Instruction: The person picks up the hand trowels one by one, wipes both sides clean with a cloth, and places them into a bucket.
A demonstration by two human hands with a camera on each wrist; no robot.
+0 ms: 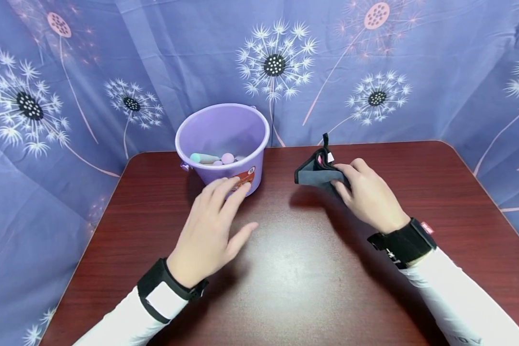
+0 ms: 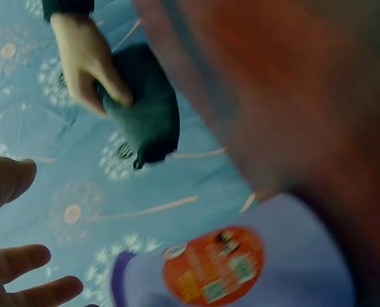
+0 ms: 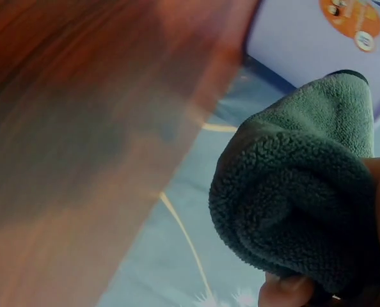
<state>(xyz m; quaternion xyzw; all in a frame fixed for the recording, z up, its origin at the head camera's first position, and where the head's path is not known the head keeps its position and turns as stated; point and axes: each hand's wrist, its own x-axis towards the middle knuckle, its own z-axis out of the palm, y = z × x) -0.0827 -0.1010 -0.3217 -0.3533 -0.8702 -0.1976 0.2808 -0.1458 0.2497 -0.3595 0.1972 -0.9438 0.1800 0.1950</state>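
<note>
A folded dark grey towel (image 1: pixel 317 177) with black edging, a hanging loop and a small white tag is gripped by my right hand (image 1: pixel 367 194) above the right half of the table. Its plush, rolled-up folds fill much of the right wrist view, where the towel (image 3: pixel 292 198) hides most of the fingers. My left hand (image 1: pixel 212 226) holds nothing; its fingers are spread in front of a purple bucket (image 1: pixel 259 158), overlapping the bucket's red label in the head view. Inside the bucket lie a grey-and-mint item (image 1: pixel 205 158) and a small pink ball (image 1: pixel 227 158).
The dark red wooden table (image 1: pixel 285 269) reflects a bright patch of light near its middle. Behind it hangs a blue curtain (image 1: pixel 199 53) with a dandelion print, close to the table's back edge. The bucket stands at the back left.
</note>
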